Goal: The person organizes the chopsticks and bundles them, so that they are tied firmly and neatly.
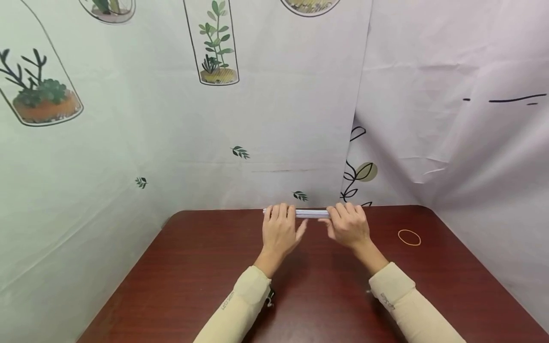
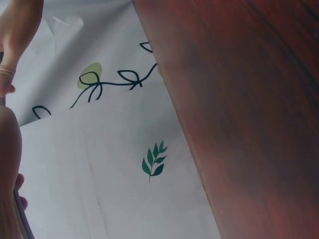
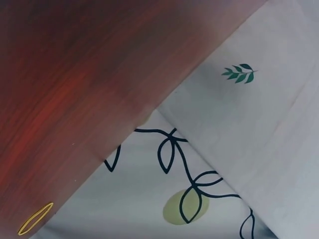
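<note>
Both hands hold a slim white bundle (image 1: 312, 214) level near the table's far edge; lengthwise lines run along it, but whether it is straws or thin rods I cannot tell. My left hand (image 1: 279, 231) grips its left part, fingers curled over the top and thumb pointing right. Around the right end curl the fingers of my right hand (image 1: 349, 224), which hides that end. A short stretch shows between the hands. The left wrist view catches parts of the left hand (image 2: 7, 154) and right hand (image 2: 20, 25) at its left edge; the right wrist view shows neither.
A yellowish rubber band (image 1: 409, 237) lies on the dark red-brown table (image 1: 193, 276), right of the right hand. Behind the table's far edge hangs a white cloth (image 1: 279, 119) printed with plants, and more cloth borders both sides.
</note>
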The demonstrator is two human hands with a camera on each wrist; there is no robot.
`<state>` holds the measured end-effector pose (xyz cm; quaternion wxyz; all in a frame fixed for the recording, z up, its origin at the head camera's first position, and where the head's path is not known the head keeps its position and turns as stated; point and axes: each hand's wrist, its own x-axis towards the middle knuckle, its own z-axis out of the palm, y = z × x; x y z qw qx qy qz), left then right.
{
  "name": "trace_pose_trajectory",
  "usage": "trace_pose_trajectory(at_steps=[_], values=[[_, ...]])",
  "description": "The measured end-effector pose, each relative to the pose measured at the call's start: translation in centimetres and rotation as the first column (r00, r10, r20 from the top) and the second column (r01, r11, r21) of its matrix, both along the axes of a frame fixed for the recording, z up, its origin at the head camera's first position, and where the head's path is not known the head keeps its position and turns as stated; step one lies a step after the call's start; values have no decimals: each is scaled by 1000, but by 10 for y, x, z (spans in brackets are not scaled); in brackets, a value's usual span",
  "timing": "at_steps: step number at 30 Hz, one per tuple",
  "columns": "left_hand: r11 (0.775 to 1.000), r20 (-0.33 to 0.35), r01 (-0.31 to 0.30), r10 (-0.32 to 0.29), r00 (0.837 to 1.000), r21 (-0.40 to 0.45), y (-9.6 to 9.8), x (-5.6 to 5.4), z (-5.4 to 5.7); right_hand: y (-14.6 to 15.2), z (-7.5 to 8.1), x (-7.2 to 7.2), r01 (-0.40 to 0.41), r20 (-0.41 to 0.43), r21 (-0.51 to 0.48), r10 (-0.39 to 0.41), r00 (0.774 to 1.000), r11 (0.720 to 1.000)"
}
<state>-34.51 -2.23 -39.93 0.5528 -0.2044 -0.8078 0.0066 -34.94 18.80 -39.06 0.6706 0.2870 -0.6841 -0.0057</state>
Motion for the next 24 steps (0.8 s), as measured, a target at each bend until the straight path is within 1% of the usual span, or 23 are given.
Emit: trace_pose_trajectory(at_steps=[2, 7, 9, 12, 18, 21, 24], values=[[1000, -6, 1, -1, 1000, 4, -2, 0, 1, -1, 0, 0, 0, 5, -4, 0, 1000, 1000], [999, -29, 33, -33, 999, 13, -5, -2, 5, -2, -1, 1, -4, 3, -23, 4, 1000, 1000], [999, -43, 37, -37, 998, 13, -6, -3, 7, -2, -1, 1, -1, 9, -23, 1, 1000, 1000], [999, -58, 33, -32, 998, 11, -8, -4, 7, -2, 0, 2, 15, 15, -12, -15, 1000, 1000], [1000, -59, 27, -28, 998, -13, -8, -3, 6, -1, 1, 4, 25, -10, 4, -25, 1000, 1000], [1000, -57, 24, -25, 998, -17, -9, -4, 6, -1, 2, 4, 27, -4, 4, -27, 1000, 1000], [1000, -72, 12, -13, 997, -14, -10, -5, 5, -2, 2, 4, 27, 2, 5, -27, 1000, 1000]])
